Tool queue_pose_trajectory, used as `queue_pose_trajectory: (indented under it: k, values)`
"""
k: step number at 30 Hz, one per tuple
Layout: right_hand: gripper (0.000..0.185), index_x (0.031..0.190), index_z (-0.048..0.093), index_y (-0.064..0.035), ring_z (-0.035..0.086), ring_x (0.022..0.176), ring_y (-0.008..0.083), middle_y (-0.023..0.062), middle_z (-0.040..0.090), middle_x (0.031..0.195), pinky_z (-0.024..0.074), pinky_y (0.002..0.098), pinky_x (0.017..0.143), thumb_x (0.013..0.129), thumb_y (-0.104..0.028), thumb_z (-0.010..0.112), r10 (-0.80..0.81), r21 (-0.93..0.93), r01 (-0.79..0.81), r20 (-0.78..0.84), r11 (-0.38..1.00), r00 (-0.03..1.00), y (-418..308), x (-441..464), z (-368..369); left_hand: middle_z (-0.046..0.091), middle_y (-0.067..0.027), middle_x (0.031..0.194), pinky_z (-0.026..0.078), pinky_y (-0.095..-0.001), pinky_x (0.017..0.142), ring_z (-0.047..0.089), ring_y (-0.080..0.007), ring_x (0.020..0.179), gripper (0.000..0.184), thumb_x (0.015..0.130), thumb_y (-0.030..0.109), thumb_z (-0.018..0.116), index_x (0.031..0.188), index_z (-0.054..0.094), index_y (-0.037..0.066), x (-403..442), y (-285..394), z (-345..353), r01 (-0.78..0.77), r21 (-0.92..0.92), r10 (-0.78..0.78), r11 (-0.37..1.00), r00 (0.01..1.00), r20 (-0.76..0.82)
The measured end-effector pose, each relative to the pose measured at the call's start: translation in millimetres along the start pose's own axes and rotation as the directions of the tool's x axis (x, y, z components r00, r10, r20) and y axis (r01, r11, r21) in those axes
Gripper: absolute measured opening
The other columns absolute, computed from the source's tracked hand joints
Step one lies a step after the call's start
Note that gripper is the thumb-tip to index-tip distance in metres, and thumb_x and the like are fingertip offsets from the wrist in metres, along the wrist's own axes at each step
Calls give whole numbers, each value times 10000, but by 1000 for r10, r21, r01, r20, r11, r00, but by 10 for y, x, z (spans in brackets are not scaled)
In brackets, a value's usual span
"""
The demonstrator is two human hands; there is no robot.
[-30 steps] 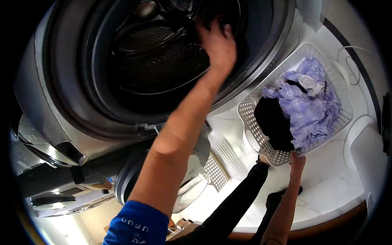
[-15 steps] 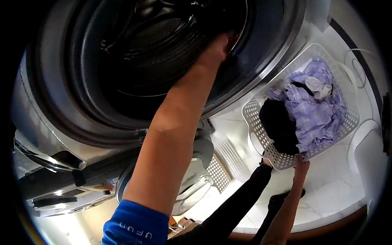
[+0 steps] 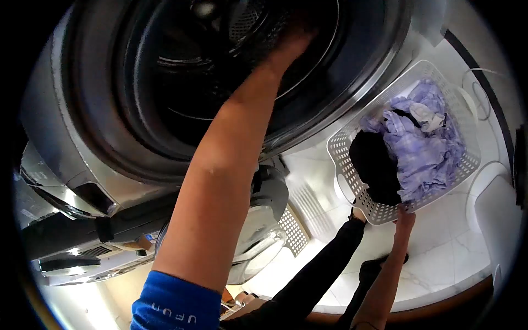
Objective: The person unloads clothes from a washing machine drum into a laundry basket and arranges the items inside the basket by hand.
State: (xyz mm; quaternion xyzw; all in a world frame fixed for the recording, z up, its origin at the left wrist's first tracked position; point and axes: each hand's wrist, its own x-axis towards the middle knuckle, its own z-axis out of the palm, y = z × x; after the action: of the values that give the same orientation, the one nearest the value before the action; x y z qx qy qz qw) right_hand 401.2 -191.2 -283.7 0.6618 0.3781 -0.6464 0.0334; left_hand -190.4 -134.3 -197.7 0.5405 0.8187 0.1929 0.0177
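Note:
My left hand (image 3: 297, 43) is deep inside the dark drum (image 3: 245, 25) of a front-loading machine. Its fingers fade into shadow, so whether they hold anything cannot be made out. At the lower right, my right hand (image 3: 405, 216) grips the near edge of a white perforated basket (image 3: 345, 157). Inside this basket lie a crumpled lilac cloth (image 3: 421, 157), a black cloth (image 3: 374, 168) and a small whitish cloth (image 3: 426, 116).
The machine's round rim (image 3: 104, 99) surrounds the opening. Its glass door (image 3: 261, 239) hangs open below. A white perforated panel (image 3: 294, 231) is near my legs (image 3: 308, 269) on the marbled floor (image 3: 440, 247). A white cable (image 3: 484, 113) curls beyond the basket.
My left hand first moved down toward the drum's lip, then back up and deeper into the drum. The basket shifted slightly right in view, with my right hand still on its edge.

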Motion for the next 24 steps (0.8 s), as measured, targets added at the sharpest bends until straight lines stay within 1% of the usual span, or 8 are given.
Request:
queue_pose_trajectory:
  k: [1,2,3,4,5,9,15,24]
  values:
    - [309,1007,550,-21,520,654,121,38,562,829,445,283,492,794,-238,603,-48,40,48,-9,998,999,59,27,0,475,-157,1269,339,-370,1000,459,-305,1147,671,789,395,594,1318,373,47,-106,16,-141,17,178,-43,984,989,142]
    - [297,987,551,-9,520,613,126,41,563,795,443,283,471,795,-229,607,-94,79,96,-23,992,995,162,71,19,425,-168,1313,315,-389,1016,394,-323,1202,663,821,400,528,1347,321,53,-334,395,-448,215,360,-346,908,869,354]
    - [286,967,552,2,519,572,131,44,564,761,440,283,450,797,-221,611,-140,116,143,-40,983,989,219,112,11,374,-179,1357,290,-407,1032,328,-341,1256,654,854,405,462,1376,269,60,-566,812,-777,243,597,-596,765,619,512]
    - [286,965,551,2,522,573,133,46,565,757,445,280,453,797,-221,611,-113,121,116,-27,986,993,188,110,-10,345,-173,1381,284,-390,1036,336,-324,1259,738,800,428,540,1376,274,51,-922,233,-630,-96,718,-372,690,803,465]
    - [286,963,551,2,525,574,136,47,566,752,449,278,457,797,-222,611,-84,122,85,-14,989,996,111,65,-9,353,-172,1376,286,-387,1034,343,-319,1254,720,799,416,543,1365,291,51,-1045,209,-719,-28,698,-490,716,692,530]
    - [309,987,552,-16,529,632,124,31,564,790,453,278,484,787,-242,619,-94,-33,95,23,995,995,228,171,-59,383,-165,1356,294,-375,1029,374,-296,1235,649,794,369,556,1322,358,48,-1167,334,-871,221,542,-561,811,557,612]
    - [300,980,564,-27,522,615,108,19,557,780,443,276,476,780,-240,628,-140,-3,140,19,990,990,381,298,-37,451,-152,1303,321,-349,1007,437,-258,1187,508,791,289,567,1230,489,45,-1132,518,-682,594,16,-510,805,677,531]
    - [269,857,570,35,501,595,139,56,543,706,428,303,508,799,-225,603,-139,-1,139,-29,990,990,47,27,1,610,-101,1088,409,-337,910,552,-225,990,369,826,300,572,1094,605,47,-580,924,-279,847,-514,-585,137,488,648]
